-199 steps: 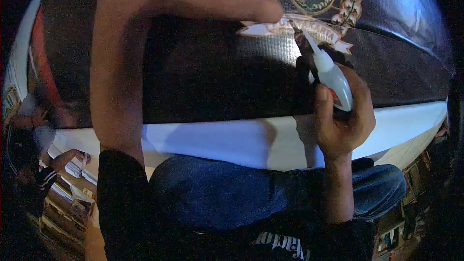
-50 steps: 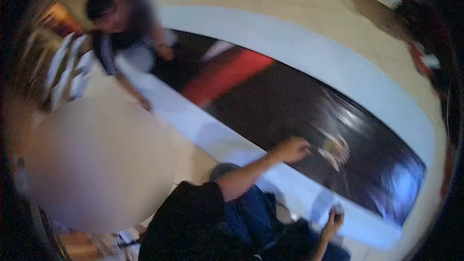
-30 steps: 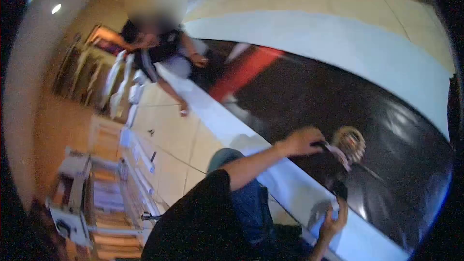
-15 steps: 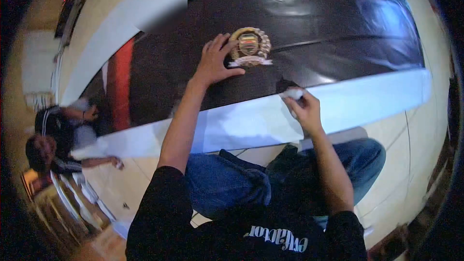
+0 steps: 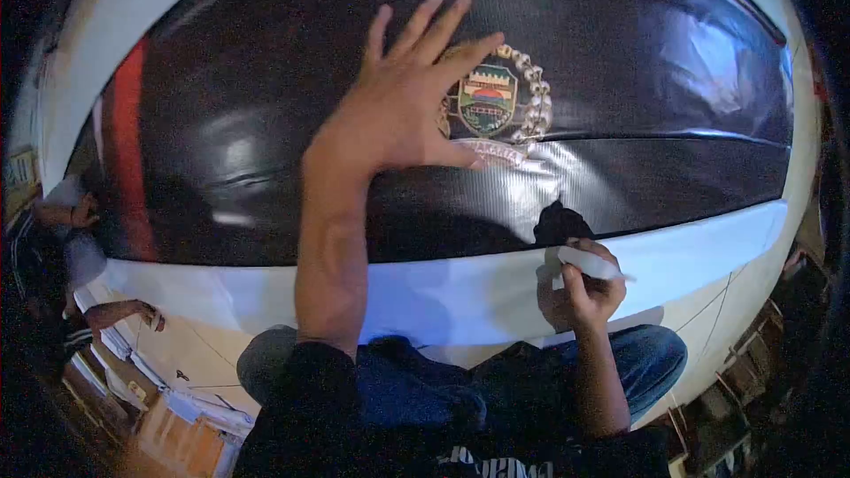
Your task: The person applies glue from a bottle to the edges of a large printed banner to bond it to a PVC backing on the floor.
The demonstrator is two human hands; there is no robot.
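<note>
A glossy black sheet (image 5: 310, 221) with a printed crest (image 5: 488, 102) spreads in front of me. Along its near side runs a long white strip (image 5: 425, 296). My left hand (image 5: 390, 97) is over the sheet, fingers spread wide, with thumb and index finger beside the crest and partly covering its left side; it holds nothing. Over the white strip, my right hand (image 5: 591, 288) pinches a small white tube-like object (image 5: 591, 263), whose exact kind I cannot make out. Just beyond that hand, a dark shadow falls on the black sheet.
A red band (image 5: 129, 150) crosses the sheet's left part. Another person (image 5: 44, 257) sits at the left end, one hand (image 5: 133, 312) holding something small. Pale floor tiles (image 5: 199, 350) show around my jeans (image 5: 416, 381). Papers and boards (image 5: 190, 407) lie at lower left.
The view has shifted closer, so the sheet and crest look larger. My left hand has spread its fingers wider. My right hand still holds the white object, now tilted differently.
</note>
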